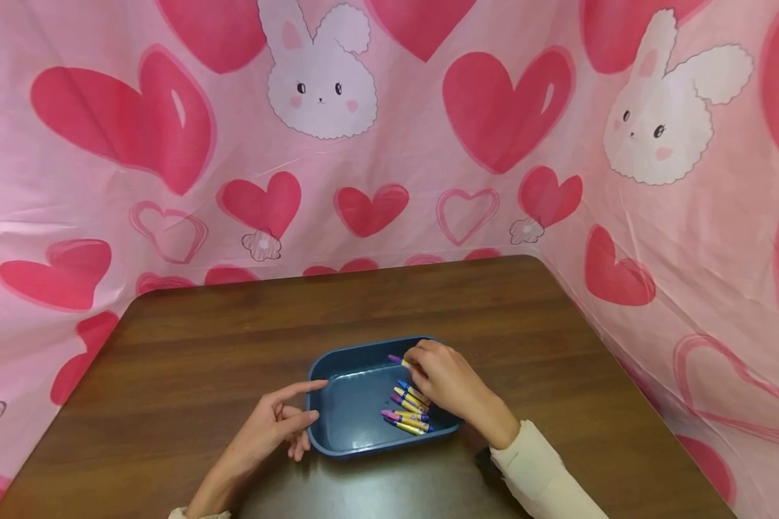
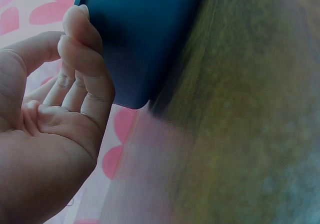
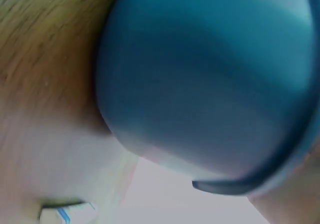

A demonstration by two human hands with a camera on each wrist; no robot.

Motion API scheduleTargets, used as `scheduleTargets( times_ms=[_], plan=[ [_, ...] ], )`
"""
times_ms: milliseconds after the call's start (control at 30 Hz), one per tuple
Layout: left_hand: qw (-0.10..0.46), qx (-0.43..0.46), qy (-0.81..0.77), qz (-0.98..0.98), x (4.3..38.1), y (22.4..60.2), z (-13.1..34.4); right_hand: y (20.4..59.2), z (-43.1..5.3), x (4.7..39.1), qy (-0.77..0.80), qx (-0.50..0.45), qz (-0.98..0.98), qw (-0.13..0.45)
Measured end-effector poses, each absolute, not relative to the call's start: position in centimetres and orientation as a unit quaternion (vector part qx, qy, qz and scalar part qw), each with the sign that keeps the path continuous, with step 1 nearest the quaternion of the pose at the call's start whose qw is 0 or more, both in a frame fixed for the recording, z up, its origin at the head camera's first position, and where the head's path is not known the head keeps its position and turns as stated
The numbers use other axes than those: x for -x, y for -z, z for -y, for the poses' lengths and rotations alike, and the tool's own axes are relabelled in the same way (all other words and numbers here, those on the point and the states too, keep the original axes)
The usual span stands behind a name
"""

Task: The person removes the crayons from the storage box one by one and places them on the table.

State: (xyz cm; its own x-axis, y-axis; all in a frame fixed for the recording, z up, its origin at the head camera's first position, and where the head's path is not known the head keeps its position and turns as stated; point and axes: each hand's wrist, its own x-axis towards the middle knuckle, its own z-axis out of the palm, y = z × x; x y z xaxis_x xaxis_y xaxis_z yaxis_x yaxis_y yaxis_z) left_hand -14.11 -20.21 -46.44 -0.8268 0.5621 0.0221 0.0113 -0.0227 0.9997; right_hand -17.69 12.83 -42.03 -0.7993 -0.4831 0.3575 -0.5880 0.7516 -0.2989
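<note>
The yellow paper-like wrappers on your crayons (image 1: 410, 401) carry dark bands and small dark marks, but the print is too small for you to read. At the lower edge of the right wrist view, a small white object (image 3: 54, 216) with a blue stripe is cut off, so you cannot tell what it is.

The crayons are slim cylinders with tapered tips in blue, pink, maroon and darker shades. They lie in a loose, slanted row in the right part of the tray (image 1: 357, 453), side by side and partly overlapping. The tray is dark blue, smooth and plastic-looking: a rounded rectangle with raised walls, a thin lip and a soft sheen on its floor.

Your right hand (image 1: 438, 371) is inside the tray near its far right corner, fingers clamped on one purple-tipped crayon (image 1: 395, 358) that points left. Your left hand (image 1: 278, 418) is at the tray's left end, index finger and thumb apart, the index reaching over the rim and the other fingers loosely bent outside the wall.

Your bench (image 1: 247, 324) is dark brown with streaky wood grain and rounded far corners. Behind it hangs a creased pink cloth (image 1: 409, 151) printed with red hearts and white rabbit faces. Your sleeves (image 1: 545, 468) are cream.
</note>
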Motion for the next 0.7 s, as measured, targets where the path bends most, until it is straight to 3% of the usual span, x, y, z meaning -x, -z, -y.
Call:
scheduleTargets(
  times_ms=[267, 700],
  plan=[
    [0.192, -0.228, -0.684, -0.666, 14.1, 46.3, 20.2, 40.8, -14.6, 16.4, -0.248, -0.25, 0.925, 0.144],
    [0.194, -0.224, -0.679, -0.671, 14.1, 46.2, 20.4, 40.6, -18.8, 15.3, -0.348, -0.212, 0.884, 0.23]
  ],
)
